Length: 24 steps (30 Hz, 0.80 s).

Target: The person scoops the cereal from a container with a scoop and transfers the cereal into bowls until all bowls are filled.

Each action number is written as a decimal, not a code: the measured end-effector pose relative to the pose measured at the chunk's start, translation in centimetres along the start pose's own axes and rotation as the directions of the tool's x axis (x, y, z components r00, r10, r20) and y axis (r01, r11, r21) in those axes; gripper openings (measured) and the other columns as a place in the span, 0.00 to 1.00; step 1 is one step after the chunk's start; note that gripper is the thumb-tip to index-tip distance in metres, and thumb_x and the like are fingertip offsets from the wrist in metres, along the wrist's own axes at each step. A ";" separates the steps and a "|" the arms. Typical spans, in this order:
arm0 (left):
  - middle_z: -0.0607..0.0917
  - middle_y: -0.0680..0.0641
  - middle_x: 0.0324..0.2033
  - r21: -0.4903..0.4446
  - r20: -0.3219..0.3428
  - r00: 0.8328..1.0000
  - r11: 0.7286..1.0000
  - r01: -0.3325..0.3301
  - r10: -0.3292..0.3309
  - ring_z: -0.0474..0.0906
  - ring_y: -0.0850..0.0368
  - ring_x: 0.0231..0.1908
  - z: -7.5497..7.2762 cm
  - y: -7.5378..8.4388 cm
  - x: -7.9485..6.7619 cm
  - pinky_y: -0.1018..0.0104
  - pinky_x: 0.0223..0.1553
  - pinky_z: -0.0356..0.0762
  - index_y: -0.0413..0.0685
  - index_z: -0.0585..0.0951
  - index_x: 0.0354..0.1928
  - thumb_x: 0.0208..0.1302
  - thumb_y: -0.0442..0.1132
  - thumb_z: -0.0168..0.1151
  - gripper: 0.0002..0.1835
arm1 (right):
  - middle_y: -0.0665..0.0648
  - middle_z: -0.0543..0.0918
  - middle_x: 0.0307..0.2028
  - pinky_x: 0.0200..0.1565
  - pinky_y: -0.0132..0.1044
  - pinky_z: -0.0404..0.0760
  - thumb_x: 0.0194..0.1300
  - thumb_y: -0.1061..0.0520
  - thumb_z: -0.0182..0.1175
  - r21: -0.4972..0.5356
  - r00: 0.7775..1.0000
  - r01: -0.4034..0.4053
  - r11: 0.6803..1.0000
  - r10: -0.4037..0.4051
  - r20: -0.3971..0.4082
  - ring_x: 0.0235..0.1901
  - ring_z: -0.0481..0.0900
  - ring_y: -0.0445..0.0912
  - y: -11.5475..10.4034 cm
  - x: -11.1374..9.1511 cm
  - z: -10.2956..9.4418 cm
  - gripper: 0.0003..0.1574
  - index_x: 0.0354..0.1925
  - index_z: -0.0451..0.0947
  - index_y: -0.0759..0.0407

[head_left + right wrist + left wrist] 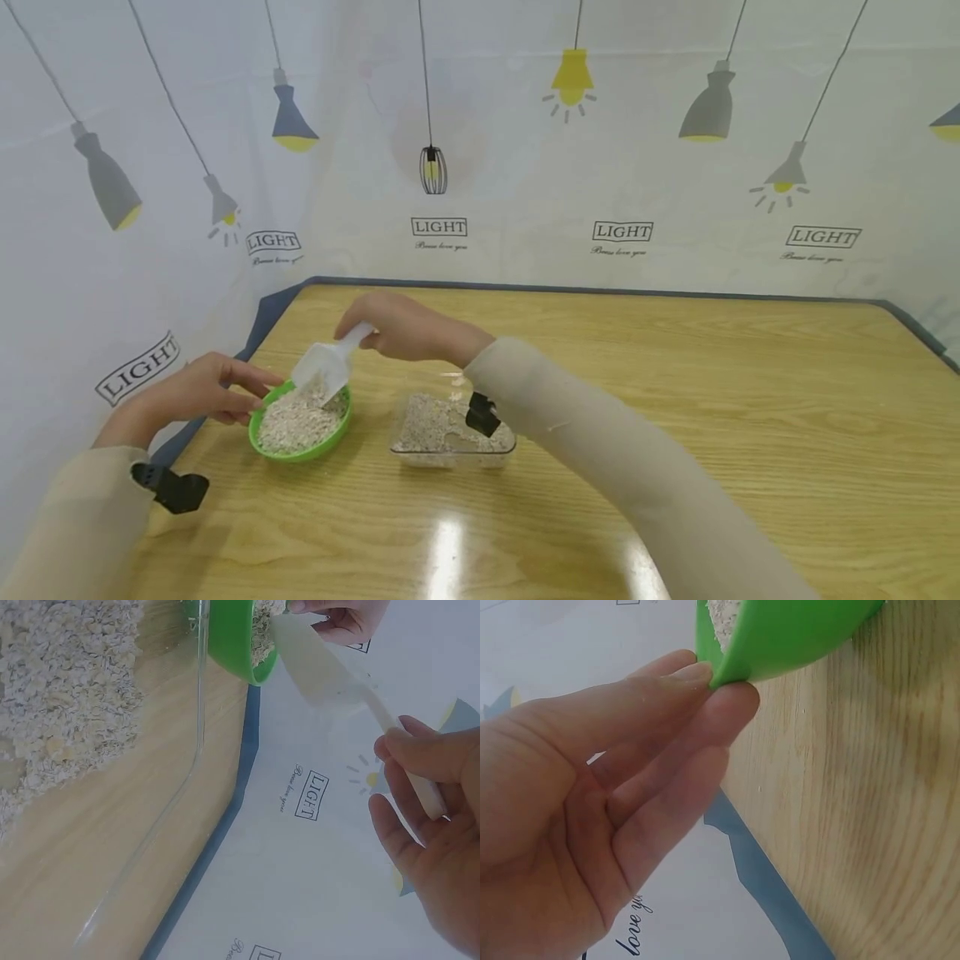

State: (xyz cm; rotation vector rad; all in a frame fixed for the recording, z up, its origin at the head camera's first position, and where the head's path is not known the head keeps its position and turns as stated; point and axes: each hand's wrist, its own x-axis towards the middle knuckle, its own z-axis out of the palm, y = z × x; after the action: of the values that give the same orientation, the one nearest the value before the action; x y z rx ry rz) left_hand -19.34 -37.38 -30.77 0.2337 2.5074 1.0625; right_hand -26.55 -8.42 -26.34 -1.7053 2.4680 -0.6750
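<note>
My right hand [393,327] grips the handle of a white plastic scoop [322,367], tilted down over a green bowl [303,454]. Oat flakes [296,423] fill the bowl close to its rim, and some flakes lie at the scoop's mouth. At the bowl's left side, my left hand [206,387] pinches the rim between thumb and fingers. The left wrist view shows the thumb on the inner side of the rim [718,667]. A clear rectangular container [453,460] of oat flakes stands on the table beside the bowl, under my right forearm.
The wooden table [675,383] has a dark blue border along its far edge. Behind it and on the left rises a white wall covering [510,167] printed with lamps. A black wrist camera [482,414] on my right sleeve overlaps the container in the head view.
</note>
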 end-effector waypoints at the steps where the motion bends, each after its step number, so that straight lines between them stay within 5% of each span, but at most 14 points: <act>1: 0.80 0.35 0.47 0.002 0.000 1.000 1.000 -0.001 0.001 0.78 0.57 0.25 0.0 0.0 0.0 0.63 0.26 0.80 0.30 0.73 0.57 0.60 0.32 0.62 0.23 | 0.54 0.81 0.46 0.54 0.27 0.68 0.59 0.70 0.60 -0.009 1.000 0.019 1.000 -0.019 -0.002 0.49 0.75 0.44 0.0 -0.1 0.0 0.18 0.48 0.80 0.61; 13: 0.76 0.31 0.52 0.010 -0.021 0.999 0.999 0.038 -0.038 0.80 0.57 0.30 0.4 0.1 -0.3 0.62 0.30 0.80 0.31 0.72 0.59 0.60 0.33 0.61 0.25 | 0.54 0.82 0.45 0.55 0.28 0.67 0.58 0.69 0.62 -0.130 0.987 0.116 0.985 -0.130 -0.099 0.49 0.76 0.45 0.1 -1.5 -0.9 0.18 0.47 0.81 0.60; 24: 0.75 0.30 0.53 0.015 -0.027 0.999 0.999 0.034 -0.034 0.80 0.56 0.29 0.6 0.1 -0.3 0.63 0.29 0.80 0.31 0.72 0.58 0.60 0.33 0.61 0.24 | 0.58 0.81 0.45 0.49 0.27 0.72 0.62 0.66 0.59 0.047 0.982 0.053 0.997 -0.043 -0.185 0.45 0.76 0.47 1.6 -4.4 -1.9 0.15 0.49 0.78 0.66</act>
State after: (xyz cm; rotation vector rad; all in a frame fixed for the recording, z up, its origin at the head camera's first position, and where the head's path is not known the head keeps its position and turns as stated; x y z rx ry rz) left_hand -18.79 -36.98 -30.98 0.1815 2.5347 1.0397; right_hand -26.82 -3.35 -26.06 -1.7630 2.5087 -0.9335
